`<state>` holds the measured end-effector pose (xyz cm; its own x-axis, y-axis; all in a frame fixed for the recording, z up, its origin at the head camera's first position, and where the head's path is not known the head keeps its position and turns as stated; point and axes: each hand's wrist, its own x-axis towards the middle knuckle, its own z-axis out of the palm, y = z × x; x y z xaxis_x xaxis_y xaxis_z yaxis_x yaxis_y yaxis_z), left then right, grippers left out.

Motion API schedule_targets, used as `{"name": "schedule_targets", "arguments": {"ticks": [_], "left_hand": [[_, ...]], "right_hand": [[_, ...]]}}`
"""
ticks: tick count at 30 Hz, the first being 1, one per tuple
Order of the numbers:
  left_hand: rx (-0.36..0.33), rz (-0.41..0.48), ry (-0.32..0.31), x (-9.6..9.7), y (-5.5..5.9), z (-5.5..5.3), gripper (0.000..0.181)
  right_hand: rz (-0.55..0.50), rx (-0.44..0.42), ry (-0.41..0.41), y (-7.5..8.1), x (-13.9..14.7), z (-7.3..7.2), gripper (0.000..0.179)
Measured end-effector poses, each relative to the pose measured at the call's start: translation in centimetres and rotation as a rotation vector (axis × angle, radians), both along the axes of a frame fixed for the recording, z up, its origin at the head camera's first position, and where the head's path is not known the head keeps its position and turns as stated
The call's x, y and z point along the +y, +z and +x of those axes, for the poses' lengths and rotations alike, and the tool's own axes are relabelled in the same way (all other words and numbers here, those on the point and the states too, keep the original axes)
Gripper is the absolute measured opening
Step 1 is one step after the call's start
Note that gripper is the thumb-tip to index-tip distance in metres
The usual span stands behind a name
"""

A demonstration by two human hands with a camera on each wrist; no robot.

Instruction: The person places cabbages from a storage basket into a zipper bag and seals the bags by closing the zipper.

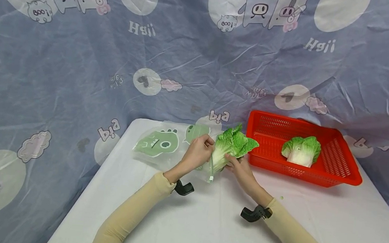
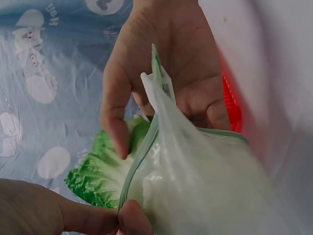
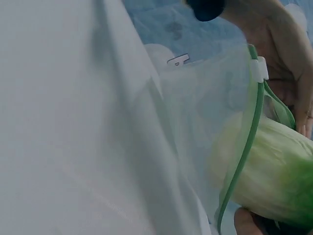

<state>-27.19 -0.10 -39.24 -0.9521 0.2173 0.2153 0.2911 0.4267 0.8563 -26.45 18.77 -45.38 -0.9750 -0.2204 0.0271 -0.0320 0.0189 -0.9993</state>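
Note:
A napa cabbage [image 1: 228, 148] with green leaves and a pale base lies partly in the mouth of a clear zip bag [image 1: 157, 143] printed with green cartoon shapes. My left hand [image 1: 198, 151] pinches the green zip edge [image 2: 138, 159] between thumb and finger. From the other side, my right hand [image 1: 240, 171] holds the cabbage, thumb against it. In the right wrist view the cabbage's pale base [image 3: 234, 152] shows through the film, with its leaves outside. A white slider [image 3: 259, 69] sits at one end of the zip.
A red perforated basket [image 1: 302, 175] stands at the table's back right with another napa cabbage [image 1: 302, 150] in it. A small green scrap [image 1: 281, 197] lies on the white tabletop [image 1: 205, 232]. Behind the table hangs a printed blue-grey cloth [image 1: 187, 54].

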Motion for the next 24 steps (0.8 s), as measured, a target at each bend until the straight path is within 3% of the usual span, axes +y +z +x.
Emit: {"name": "schedule_targets", "arguments": {"ticks": [4, 10, 19, 24], "left_hand": [[0.019, -0.007, 0.014, 0.0, -0.1, 0.1, 0.012], [0.105, -0.054, 0.052, 0.1, -0.5, 0.1, 0.014], [0.197, -0.062, -0.044, 0.4, -1.1, 0.4, 0.009], [0.200, -0.050, -0.117, 0.6, -0.9, 0.9, 0.010]], "right_hand": [[-0.095, -0.018, 0.113, -0.2, 0.3, 0.0, 0.058], [-0.033, -0.116, 0.322, -0.9, 0.6, 0.0, 0.058], [-0.093, -0.190, 0.503, -1.6, 0.6, -0.8, 0.053], [-0.107, -0.230, 0.548, -1.7, -0.1, -1.2, 0.058]]}}
